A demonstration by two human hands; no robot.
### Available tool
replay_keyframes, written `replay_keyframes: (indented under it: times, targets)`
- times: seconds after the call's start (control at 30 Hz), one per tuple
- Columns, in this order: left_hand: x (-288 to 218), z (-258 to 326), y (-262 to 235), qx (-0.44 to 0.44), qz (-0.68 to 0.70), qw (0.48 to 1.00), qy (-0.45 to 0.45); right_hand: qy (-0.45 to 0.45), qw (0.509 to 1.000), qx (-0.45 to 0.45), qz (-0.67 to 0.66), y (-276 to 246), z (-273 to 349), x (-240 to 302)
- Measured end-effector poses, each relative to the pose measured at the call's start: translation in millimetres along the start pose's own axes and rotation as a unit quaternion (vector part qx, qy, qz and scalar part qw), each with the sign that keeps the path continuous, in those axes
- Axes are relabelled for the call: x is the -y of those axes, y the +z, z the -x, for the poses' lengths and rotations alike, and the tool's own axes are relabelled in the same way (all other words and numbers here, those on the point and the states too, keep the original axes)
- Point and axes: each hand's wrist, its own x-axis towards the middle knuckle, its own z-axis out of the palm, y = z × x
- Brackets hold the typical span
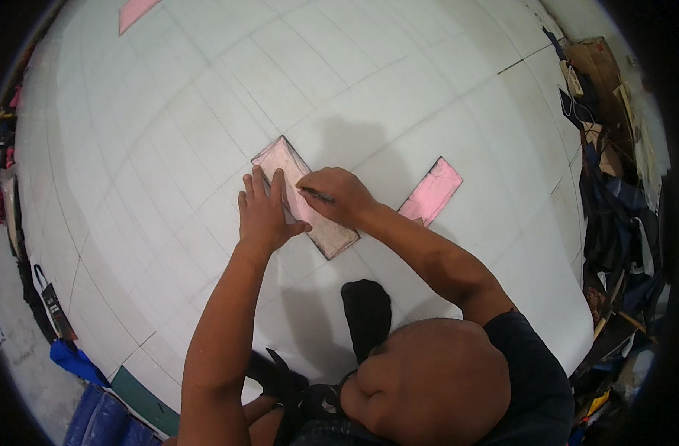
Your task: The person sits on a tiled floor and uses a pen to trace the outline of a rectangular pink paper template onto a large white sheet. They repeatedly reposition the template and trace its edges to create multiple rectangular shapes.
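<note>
A pale pink rectangular piece with dark edges (pixel 332 236) lies slantwise on a large white sheet (pixel 399 89) marked with thin straight lines. My left hand (pixel 265 217) rests on the piece's left side, fingers spread and thumb out toward its lower half. Over the same piece, my right hand (pixel 341 196) is closed round a dark, slim pen-like marker (pixel 317 195). The marker's tip is too small to make out. To the right of my right hand lies a brighter pink strip (pixel 438 189), its lower end partly behind my forearm.
Another pink piece (pixel 136 13) lies at the far left. Dark cloth and mixed scraps (pixel 615 223) line the right edge, with brown cardboard (pixel 596 70) behind. A blue padded item (pixel 105 420) and a green panel (pixel 142 401) are at the lower left. A black-covered foot (pixel 367 312) rests on the sheet.
</note>
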Motion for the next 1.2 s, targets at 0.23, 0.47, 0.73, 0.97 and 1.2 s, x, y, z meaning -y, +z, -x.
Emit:
replay_keyframes:
  times: [0.23, 0.47, 0.73, 0.97, 1.2]
  targets:
    - [-4, 2, -6, 0.013, -0.005, 1.0, -0.008, 0.007, 0.998, 0.062, 0.031, -14, 24, 5]
    - [-2, 4, -4, 0.005, 0.012, 1.0, -0.004, 0.022, 0.999, 0.027, 0.017, -24, 68, 30]
    - [14, 21, 19, -0.097, 0.067, 0.991, 0.067, 0.014, 0.995, 0.002, 0.102, -3, 108, 46]
    - [38, 52, 64, -0.173, 0.123, 0.973, 0.087, 0.144, 0.988, 0.03, 0.052, 2, 85, 69]
    - [11, 48, 56, -0.143, 0.116, 0.98, 0.072, 0.219, 0.973, -0.035, -0.057, -2, 74, 56]
